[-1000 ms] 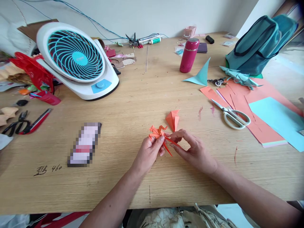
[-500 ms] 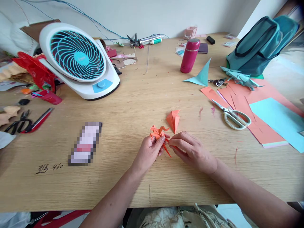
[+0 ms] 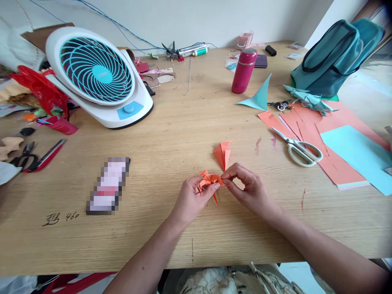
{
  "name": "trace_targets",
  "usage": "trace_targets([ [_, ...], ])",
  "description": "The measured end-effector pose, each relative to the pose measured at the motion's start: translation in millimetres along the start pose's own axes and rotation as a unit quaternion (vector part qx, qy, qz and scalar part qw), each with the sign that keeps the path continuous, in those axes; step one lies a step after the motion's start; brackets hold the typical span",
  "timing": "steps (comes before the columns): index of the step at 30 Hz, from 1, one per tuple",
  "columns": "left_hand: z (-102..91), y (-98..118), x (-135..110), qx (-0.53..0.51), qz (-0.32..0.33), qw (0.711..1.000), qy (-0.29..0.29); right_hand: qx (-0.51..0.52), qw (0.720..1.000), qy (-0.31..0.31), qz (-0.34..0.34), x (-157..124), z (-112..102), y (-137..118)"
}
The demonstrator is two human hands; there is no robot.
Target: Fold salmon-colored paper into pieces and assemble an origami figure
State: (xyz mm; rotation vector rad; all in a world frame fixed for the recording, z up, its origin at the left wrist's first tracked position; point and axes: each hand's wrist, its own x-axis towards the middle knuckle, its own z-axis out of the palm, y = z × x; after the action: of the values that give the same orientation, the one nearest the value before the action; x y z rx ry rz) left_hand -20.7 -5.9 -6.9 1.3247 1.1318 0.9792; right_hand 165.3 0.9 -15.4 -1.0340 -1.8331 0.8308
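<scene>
An orange origami figure [image 3: 211,179] with several thin pointed limbs is held low over the desk between both hands. My left hand [image 3: 193,195] is closed on its body, thumb on top. With thumb and forefinger, my right hand [image 3: 249,188] pinches one of the limbs at the figure's right side; the fingertips partly cover it. One narrow point sticks out downward below the left thumb. Just beyond the hands lies a second folded orange paper piece [image 3: 222,154], its tip toward me.
White-handled scissors [image 3: 303,153] rest by orange sheets [image 3: 343,165] and a light blue sheet [image 3: 361,151] at right. Farther back are a teal folded paper [image 3: 259,98], a pink bottle [image 3: 244,71] and a teal bag [image 3: 326,61]. At left stand a fan [image 3: 101,77] and a phone [image 3: 108,185].
The origami figure has been turned in my left hand. My right hand has shifted from a lower limb to one at the figure's upper right, its fingers now more arched.
</scene>
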Motion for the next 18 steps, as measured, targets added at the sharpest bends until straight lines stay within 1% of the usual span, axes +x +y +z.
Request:
trace_targets([
  [3, -0.8, -1.9, 0.3, 0.012, 0.0, 1.0, 0.014, 0.022, 0.999, -0.004, 0.031, -1.1, 2.8, -1.7],
  [8, -3.6, -10.5, 2.7, 0.006, -0.03, 0.998, 0.047, 0.034, 0.999, -0.016, 0.036, -3.0, 3.7, 0.1],
  [13, -6.1, -13.0, 3.7, -0.055, -0.063, 0.996, 0.01, 0.032, 0.999, -0.034, 0.026, -3.7, 0.1, 5.7],
  [18, -8.2, -6.3, 3.5, -0.045, -0.11, 0.993, -0.009, 0.016, 0.999, -0.049, -0.009, -3.0, -3.9, 8.8],
])
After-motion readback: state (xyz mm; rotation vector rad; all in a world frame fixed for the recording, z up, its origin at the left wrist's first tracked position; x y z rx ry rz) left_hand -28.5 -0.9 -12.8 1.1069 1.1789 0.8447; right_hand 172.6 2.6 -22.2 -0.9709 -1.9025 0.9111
